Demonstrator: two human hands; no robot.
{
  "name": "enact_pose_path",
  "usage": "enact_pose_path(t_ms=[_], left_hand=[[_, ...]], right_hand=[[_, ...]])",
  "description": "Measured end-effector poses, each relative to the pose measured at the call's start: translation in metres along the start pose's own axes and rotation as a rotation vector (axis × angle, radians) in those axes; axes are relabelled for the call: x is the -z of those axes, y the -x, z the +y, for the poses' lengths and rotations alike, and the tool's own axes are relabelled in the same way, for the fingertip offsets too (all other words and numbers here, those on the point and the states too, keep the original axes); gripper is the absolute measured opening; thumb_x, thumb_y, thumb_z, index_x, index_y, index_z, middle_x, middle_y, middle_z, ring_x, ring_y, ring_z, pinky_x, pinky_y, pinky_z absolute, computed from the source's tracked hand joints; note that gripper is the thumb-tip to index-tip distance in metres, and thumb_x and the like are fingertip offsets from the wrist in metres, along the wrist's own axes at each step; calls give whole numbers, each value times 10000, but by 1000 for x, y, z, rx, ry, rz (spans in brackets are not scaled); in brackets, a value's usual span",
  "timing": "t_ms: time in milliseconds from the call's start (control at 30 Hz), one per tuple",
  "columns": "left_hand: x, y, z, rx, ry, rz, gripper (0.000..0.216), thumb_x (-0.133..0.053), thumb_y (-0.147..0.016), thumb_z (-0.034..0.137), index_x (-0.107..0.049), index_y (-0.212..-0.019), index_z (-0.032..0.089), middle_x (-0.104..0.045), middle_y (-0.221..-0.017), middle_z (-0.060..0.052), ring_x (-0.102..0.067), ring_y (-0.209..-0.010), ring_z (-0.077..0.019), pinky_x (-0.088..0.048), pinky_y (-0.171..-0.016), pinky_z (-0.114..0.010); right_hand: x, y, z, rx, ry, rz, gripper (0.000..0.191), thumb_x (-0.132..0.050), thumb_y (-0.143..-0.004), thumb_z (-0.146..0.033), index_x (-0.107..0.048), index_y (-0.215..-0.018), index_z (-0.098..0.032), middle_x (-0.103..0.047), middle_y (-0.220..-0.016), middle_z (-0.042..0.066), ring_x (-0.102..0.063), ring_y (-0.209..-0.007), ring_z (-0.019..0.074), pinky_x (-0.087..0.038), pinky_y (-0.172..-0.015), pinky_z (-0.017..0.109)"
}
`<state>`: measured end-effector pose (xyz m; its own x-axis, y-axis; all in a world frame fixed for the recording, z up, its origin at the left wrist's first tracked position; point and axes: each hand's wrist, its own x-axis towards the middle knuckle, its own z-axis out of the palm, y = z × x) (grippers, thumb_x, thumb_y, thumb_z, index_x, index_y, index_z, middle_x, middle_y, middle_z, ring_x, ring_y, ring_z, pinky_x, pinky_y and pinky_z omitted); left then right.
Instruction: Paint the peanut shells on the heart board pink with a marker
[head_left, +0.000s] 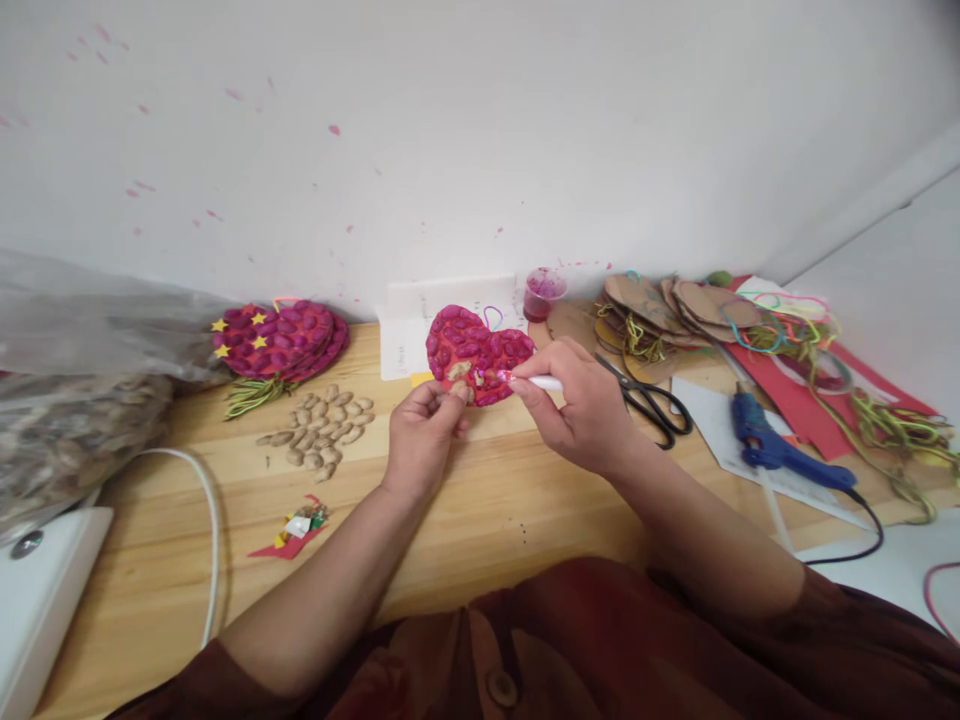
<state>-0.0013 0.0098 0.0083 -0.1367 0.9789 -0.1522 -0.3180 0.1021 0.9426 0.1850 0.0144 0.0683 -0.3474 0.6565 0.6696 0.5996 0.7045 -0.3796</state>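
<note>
My left hand [429, 430] pinches the lower left edge of a heart-shaped piece [487, 345] covered in peanut shells, most of them painted magenta. A few shells near my left thumb are still bare tan. In my right hand [577, 405] is a white-handled paintbrush [544, 382], its magenta-stained tip touching the piece's lower part. A loop of purple cord sticks up from the heart's top. Behind it, a clear plastic cup [543, 293] holds magenta paint. Loose unpainted peanuts [328, 428] lie in a cluster left of my left hand.
Finished magenta pieces with yellow stars [279, 340] are stacked at left, beside a plastic bag of peanuts [67, 440]. At right lie black scissors [654, 405], cardboard cutouts [645, 300], a blue glue gun [784, 445] with a cord, and red paper [802, 390]. A white cable [212, 530] crosses the left side.
</note>
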Motion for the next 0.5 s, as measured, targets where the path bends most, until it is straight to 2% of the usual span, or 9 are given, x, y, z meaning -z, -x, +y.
enact_pose_path(t_ms=[233, 400, 500], left_hand=[[0, 1, 2, 20, 5, -6, 333, -880, -706, 416, -665, -772, 170, -560, -577, 51, -480, -480, -69, -359, -474, -188], [0, 1, 2, 17, 10, -6, 334, -876, -715, 414, -662, -773, 165, -567, -589, 48, -481, -483, -66, -351, -471, -185], [0, 1, 1, 3, -4, -14, 331, -871, -720, 414, -664, -782, 164, -573, -599, 48, -490, -487, -67, -360, -476, -185]], right_hand=[[0, 1, 0, 18, -14, 56, 39, -624, -952, -218, -596, -973, -236, -695, -842, 6, -631, -766, 169, -485, -702, 326], [1, 1, 1, -2, -28, 2, 21, -616, -952, -220, -598, -947, -228, -689, -826, 10, -625, -758, 168, -481, -693, 324], [1, 0, 0, 5, -34, 42, 31, -624, -948, -207, -605, -955, -229, -696, -838, 11, -631, -776, 171, -486, -711, 328]])
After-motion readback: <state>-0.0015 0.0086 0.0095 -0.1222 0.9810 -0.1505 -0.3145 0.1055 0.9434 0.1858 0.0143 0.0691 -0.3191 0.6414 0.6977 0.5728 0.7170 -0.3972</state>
